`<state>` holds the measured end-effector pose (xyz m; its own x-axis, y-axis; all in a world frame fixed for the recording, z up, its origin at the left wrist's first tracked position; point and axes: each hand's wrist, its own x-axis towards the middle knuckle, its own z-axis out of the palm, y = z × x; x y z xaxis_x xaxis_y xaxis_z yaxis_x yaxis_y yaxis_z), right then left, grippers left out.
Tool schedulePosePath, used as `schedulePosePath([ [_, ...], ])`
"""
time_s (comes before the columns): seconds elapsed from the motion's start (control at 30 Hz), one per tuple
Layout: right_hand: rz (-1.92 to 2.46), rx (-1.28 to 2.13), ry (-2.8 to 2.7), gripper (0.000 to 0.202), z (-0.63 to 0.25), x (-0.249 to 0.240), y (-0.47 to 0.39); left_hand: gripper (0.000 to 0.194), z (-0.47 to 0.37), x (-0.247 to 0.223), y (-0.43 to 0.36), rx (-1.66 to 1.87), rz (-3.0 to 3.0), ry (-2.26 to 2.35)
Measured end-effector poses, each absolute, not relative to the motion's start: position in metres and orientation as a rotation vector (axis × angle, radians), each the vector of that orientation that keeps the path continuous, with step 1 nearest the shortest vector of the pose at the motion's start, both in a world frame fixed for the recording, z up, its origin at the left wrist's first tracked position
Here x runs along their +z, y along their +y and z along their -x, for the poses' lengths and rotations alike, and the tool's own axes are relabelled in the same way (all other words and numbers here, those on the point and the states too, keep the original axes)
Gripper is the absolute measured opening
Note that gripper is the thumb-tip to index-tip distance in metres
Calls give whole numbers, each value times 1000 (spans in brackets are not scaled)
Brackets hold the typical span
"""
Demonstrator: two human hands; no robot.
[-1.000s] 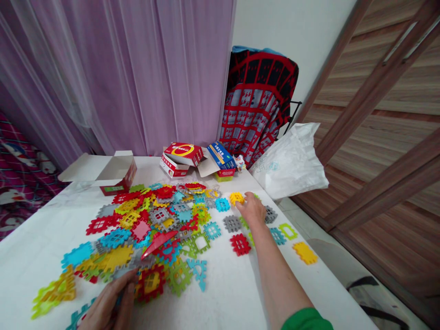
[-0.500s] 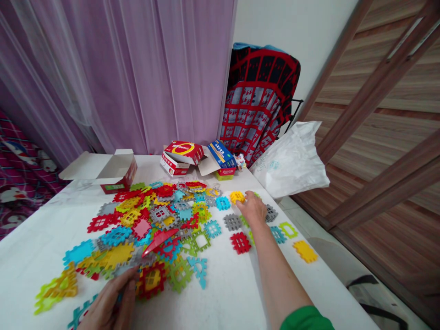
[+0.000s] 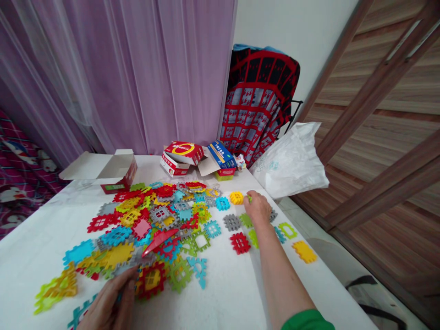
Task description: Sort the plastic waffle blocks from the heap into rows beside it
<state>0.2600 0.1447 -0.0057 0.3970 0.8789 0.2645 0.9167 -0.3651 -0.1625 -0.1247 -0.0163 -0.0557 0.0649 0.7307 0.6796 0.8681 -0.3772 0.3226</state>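
Colourful notched plastic pieces lie in a broad heap, with a pointed red piece [image 3: 160,242] on top. At the heap's near edge my left hand [image 3: 112,300] has its fingers curled beside a red frame piece [image 3: 161,280]; what they hold, if anything, is hidden. My right hand [image 3: 257,208] is closed on a green piece [image 3: 250,199], of which only a bit shows. Just left of it lies a yellow piece [image 3: 236,198], apart from the fingers. Grey [image 3: 232,222], red [image 3: 240,243] and green pieces lie separately below that hand.
An open box [image 3: 118,176] stands at the back left, and red [image 3: 184,152] and blue [image 3: 222,154] boxes at the back centre. A white plastic bag [image 3: 292,165] rests by the right edge. A flat yellow piece [image 3: 304,252] lies near that edge.
My right hand has shifted slightly right, away from the yellow piece, and now has a green piece between its fingers. My left hand has barely moved.
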Motion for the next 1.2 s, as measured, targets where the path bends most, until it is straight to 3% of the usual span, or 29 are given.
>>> schedulePosePath([
  [1.2, 2392, -238, -1689, 31, -267, -15, 146, 22, 129, -59, -17, -1263, 2187, -1692],
])
